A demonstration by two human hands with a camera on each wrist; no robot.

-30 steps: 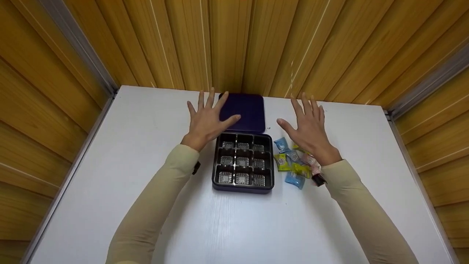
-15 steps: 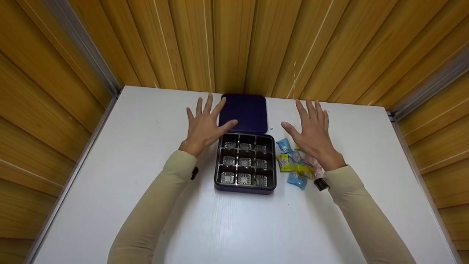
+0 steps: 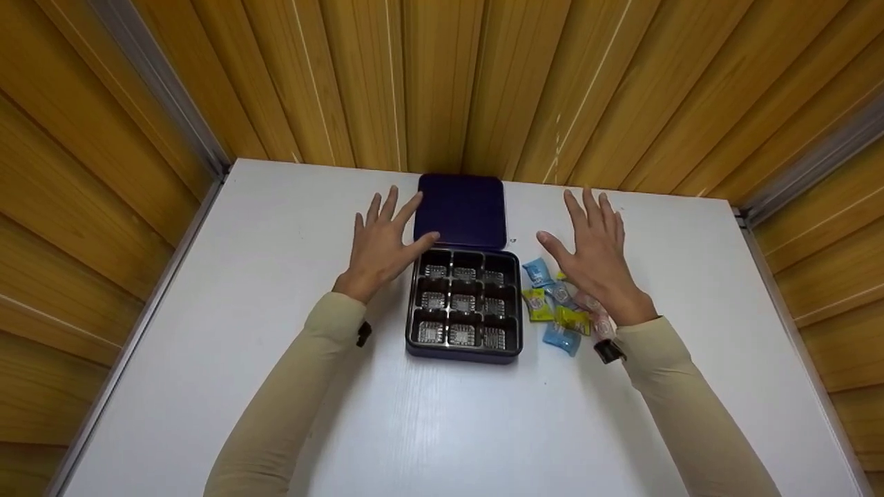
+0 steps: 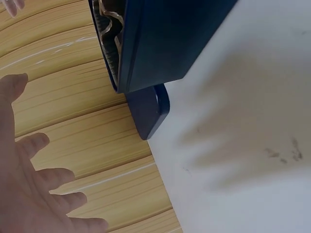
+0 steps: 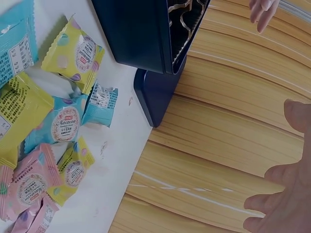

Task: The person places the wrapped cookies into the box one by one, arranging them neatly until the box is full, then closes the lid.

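My left hand [image 3: 378, 250] hovers with spread fingers at the left of a dark blue tin box [image 3: 464, 355], holding nothing. The tin has a black divided tray of square compartments, with no sweets in them. Behind it the dark blue lid [image 3: 461, 210] lies flat. To the right, my right hand [image 3: 599, 266] is held above the table, fingers spread and no object in it. Under and beside that hand lies a loose pile of wrapped macarons in blue, yellow and pink, such as a yellow packet [image 5: 75, 56] and a pink packet [image 5: 34, 182]. The right hand and wrist partly cover the pile in the head view.
All of it stands on a white table [image 3: 428, 428]. Wood-patterned panels [image 3: 442, 83] close off the back and both sides, with grey metal posts [image 3: 197, 131] in the corners. Dark wrist straps [image 3: 608, 351] show at the sleeves.
Both hands have come slightly back toward the person, and the right one has shifted a little to the right. The head view has moved slightly; the tin, lid and packets stay in place.
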